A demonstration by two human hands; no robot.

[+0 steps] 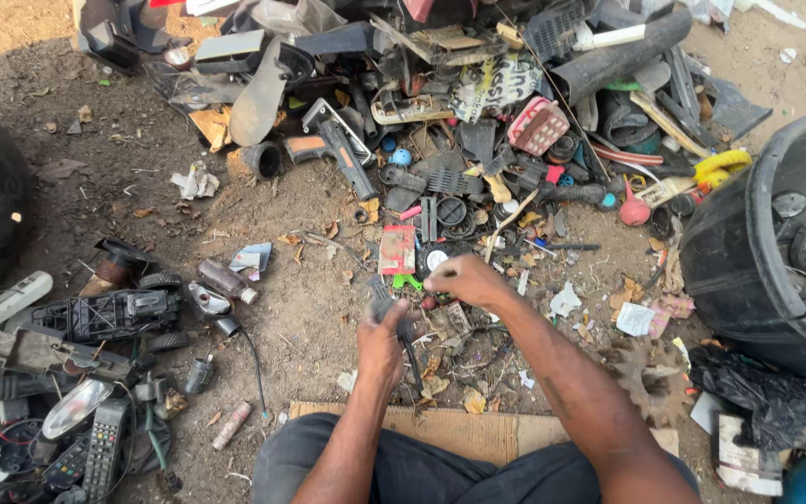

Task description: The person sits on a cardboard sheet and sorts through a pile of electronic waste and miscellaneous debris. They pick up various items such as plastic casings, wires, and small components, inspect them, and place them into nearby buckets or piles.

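Left hand (382, 347) grips dark scrap piece (403, 329); right hand (464, 278) clenched, possibly on a small tool. Scrap pile (478, 112) remains largely unsorted; few parts set aside.

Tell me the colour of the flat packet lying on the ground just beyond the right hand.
Red, with some pale print; the flat packet shows best in the head view, just beyond the right hand.

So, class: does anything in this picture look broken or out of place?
Yes. A toy car chassis lies stripped of its body on the dirt, and broken plastic scrap is heaped loose on the ground.
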